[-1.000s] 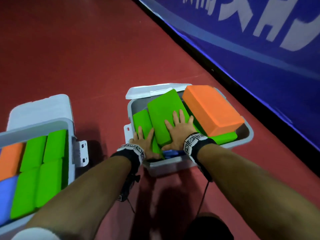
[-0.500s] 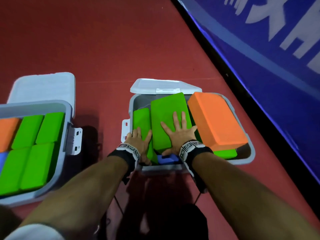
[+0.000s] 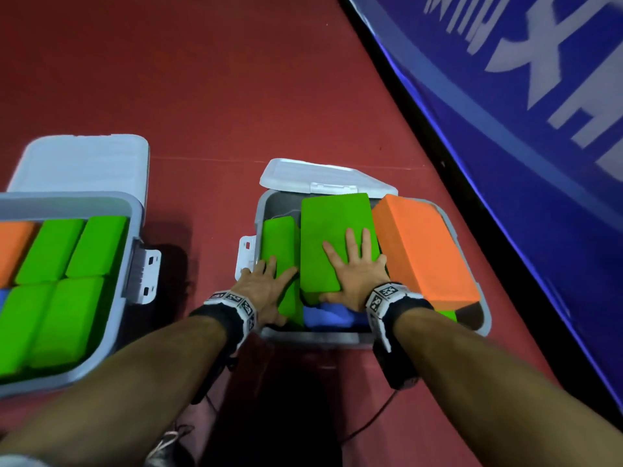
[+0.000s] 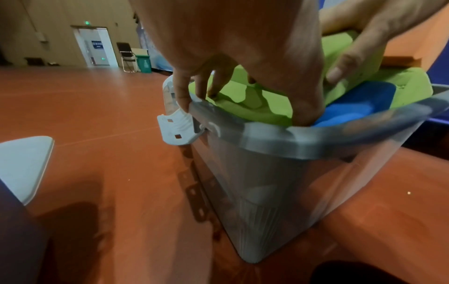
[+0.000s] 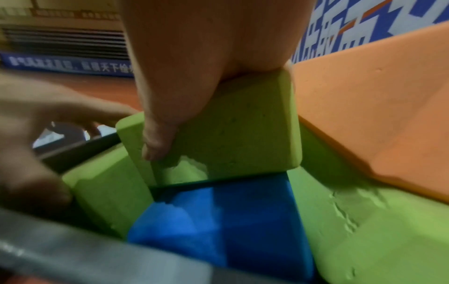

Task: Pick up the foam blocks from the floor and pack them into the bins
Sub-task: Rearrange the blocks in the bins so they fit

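A grey bin (image 3: 317, 338) on the red floor holds foam blocks piled above its rim. My right hand (image 3: 354, 264) lies flat, fingers straight, on a large tilted green block (image 3: 330, 230), its thumb (image 5: 155, 142) on the block's near end. My left hand (image 3: 266, 284) presses spread fingers on a narrower green block (image 3: 279, 237), and its little finger (image 4: 182, 96) touches the bin's left rim. A big orange block (image 3: 424, 247) leans along the right side. A blue block (image 3: 330, 318) shows under the green ones at the near edge.
A second grey bin (image 3: 131, 230) at the left is full of green blocks plus an orange one, its lid (image 3: 84, 163) open behind it. The middle bin's lid (image 3: 320, 176) hangs off its far side. A blue banner wall (image 3: 505, 96) runs close on the right. Red floor stretches ahead.
Both hands stay pressed on the same two green blocks. The head view has swung, so the bins sit lower and squarer in the frame.
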